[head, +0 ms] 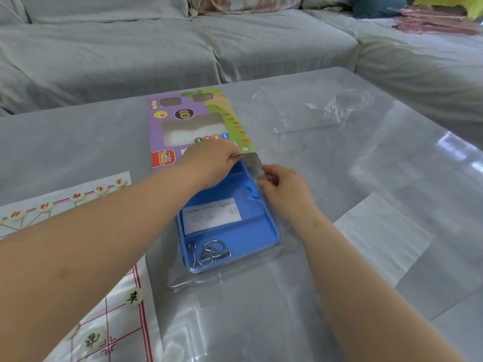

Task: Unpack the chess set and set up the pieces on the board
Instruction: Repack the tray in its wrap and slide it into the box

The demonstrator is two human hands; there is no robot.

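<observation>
pale chess pieces (pixel 134 297) are sitting on the paper board (pixel 122 333) at the near left, some lining its far edge. beside it, the left hand (pixel 209 163) is pinching the near end of the purple card sleeve (pixel 167 131), and the right hand (pixel 282 186) is gripping the clear plastic cover (pixel 235 279) along the blue tray (pixel 248 239) holding metal rings (pixel 211 252)

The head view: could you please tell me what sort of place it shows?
Most likely a home living room: a grey-covered corner sofa runs behind the table, cushions lie on it, and a Chinese chess board with pieces sits on the table.
</observation>
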